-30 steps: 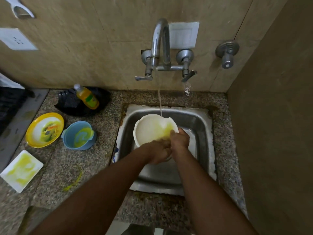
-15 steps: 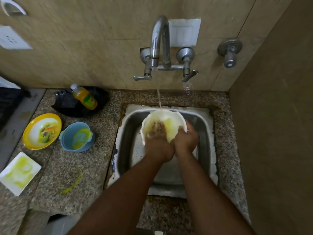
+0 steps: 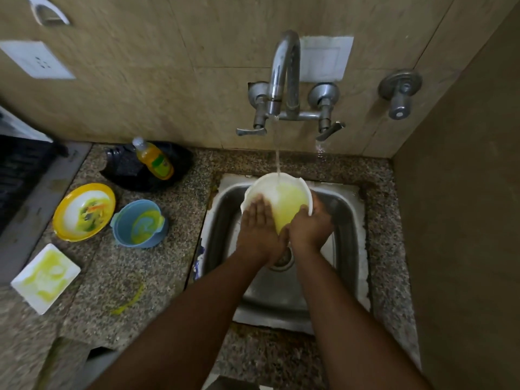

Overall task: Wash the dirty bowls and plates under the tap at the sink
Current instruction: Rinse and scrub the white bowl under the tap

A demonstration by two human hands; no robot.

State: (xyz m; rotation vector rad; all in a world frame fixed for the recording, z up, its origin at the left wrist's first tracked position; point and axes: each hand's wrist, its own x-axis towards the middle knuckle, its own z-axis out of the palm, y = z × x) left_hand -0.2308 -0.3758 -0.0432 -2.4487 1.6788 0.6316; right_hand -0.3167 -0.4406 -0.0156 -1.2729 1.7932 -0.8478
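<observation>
A white bowl (image 3: 284,198) smeared yellow inside is held tilted over the steel sink (image 3: 349,220), under the stream running from the tap (image 3: 284,77). My left hand (image 3: 260,229) lies inside the bowl with its fingers straight against the left inner wall. My right hand (image 3: 309,223) grips the bowl's right rim and underside. On the counter to the left stand a yellow-rimmed dirty bowl (image 3: 84,211), a blue bowl (image 3: 139,223) with yellow residue and a white square plate (image 3: 45,277) streaked yellow.
A yellow dish-soap bottle (image 3: 154,160) lies on a black tray (image 3: 180,164) at the back of the granite counter (image 3: 140,277). A yellow smear (image 3: 128,301) marks the counter. A wall (image 3: 464,220) closes the right side. A second valve (image 3: 399,91) juts from the tiles.
The bowl has risen closer to the stream. My left hand has slid from the bowl's middle to its left inner wall, baring more of the yellow film.
</observation>
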